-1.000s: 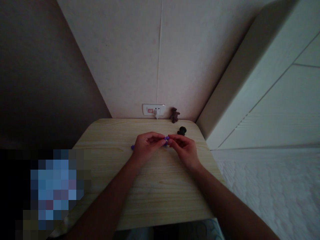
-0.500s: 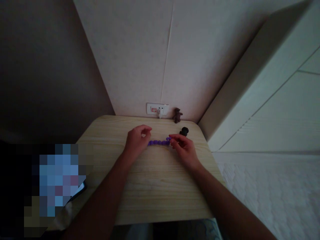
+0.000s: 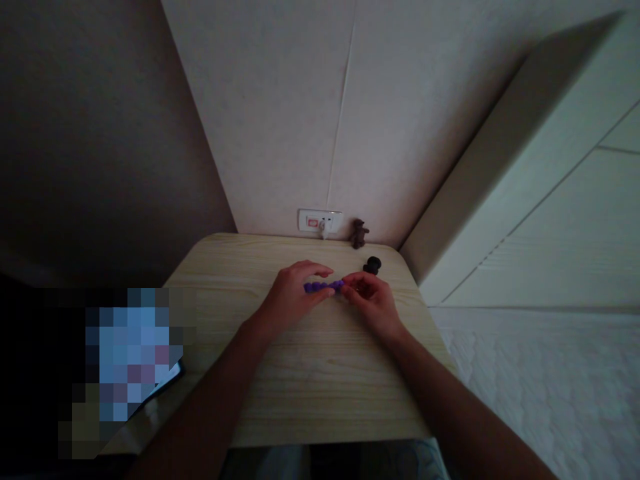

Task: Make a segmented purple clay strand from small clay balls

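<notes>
A short row of small purple balls (image 3: 316, 287), joined end to end, lies on the wooden table (image 3: 320, 373); whether they are beads or clay I cannot tell. My right hand (image 3: 371, 297) pinches the row's right end between thumb and fingers. On the other side, my left hand (image 3: 297, 290) is open, its thumb and fingers parted around the row with the thumb tip close to the balls. The left end of the row is partly covered by this hand.
A small black figure (image 3: 373, 265) sits just beyond my right hand. Against the wall stands a brown bear-like figure (image 3: 359, 233), beside a wall socket (image 3: 320, 221) with a plug in it. A blurred-out screen (image 3: 135, 360) is at the left edge.
My left hand first drew back leftward from the purple balls, uncovering the row, then came back to it with fingers parted. My right hand stays at the right end. The view has shifted slightly.
</notes>
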Available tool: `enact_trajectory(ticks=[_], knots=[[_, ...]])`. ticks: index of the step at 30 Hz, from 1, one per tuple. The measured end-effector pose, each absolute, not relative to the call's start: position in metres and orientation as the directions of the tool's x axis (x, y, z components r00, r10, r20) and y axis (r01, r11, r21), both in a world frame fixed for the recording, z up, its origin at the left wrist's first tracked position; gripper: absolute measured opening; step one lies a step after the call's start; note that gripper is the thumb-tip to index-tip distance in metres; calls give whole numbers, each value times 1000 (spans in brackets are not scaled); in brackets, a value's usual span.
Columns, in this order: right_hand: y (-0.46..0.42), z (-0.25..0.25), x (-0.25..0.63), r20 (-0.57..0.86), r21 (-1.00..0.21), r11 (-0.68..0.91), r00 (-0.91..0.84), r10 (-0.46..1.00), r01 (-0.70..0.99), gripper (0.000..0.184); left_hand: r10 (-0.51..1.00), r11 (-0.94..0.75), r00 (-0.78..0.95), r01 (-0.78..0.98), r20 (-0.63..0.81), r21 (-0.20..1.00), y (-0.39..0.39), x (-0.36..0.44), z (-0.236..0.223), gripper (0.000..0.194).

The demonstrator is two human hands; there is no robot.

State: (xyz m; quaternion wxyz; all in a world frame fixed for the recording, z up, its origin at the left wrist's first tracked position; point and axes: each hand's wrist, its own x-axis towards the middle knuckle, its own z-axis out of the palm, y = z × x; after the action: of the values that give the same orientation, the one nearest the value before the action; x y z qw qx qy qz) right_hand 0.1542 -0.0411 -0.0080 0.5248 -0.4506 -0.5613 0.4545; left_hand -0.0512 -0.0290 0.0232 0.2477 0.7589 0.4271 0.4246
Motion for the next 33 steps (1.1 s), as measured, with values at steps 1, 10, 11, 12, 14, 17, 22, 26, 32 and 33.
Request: enact_trajectory(ticks=[1,10,11,12,14,17,22,26,32,33], knots=[[-42,-6,153,175,-984,176,-54,983,5,31,850,-527,293,426,439,736,-29,-49,21,24],[-42,-10,153,221,-975,219,-118,968,-32,31,835,-547,301,370,460,751,-31,-44,12,12],[-42,-10,154,234,-972,233,-118,965,-19,31,844,-532,296,358,447,768,-31,-44,12,12],[-43,-11,154,246,-969,247,-118,962,-3,30,856,-510,290,348,427,787,-32,-43,12,12],[-43,-11,155,267,-962,272,-116,957,32,30,884,-456,277,328,378,827,-34,-41,11,11],[-45,-8,155,294,-951,302,-107,950,65,29,920,-364,254,281,297,888,-36,-39,10,15],[-47,-4,154,323,-946,324,-135,937,-15,24,939,-308,212,177,270,935,-36,-37,6,23],[-47,-4,153,244,-962,227,-105,964,-152,30,944,-301,180,136,275,944,-36,-35,5,18],[-48,-4,153,223,-967,211,-79,972,-143,25,951,-257,188,38,246,966,-34,-34,4,19],[-48,-4,153,225,-969,214,-82,971,-127,23,950,-254,198,32,243,967,-34,-34,4,19]])
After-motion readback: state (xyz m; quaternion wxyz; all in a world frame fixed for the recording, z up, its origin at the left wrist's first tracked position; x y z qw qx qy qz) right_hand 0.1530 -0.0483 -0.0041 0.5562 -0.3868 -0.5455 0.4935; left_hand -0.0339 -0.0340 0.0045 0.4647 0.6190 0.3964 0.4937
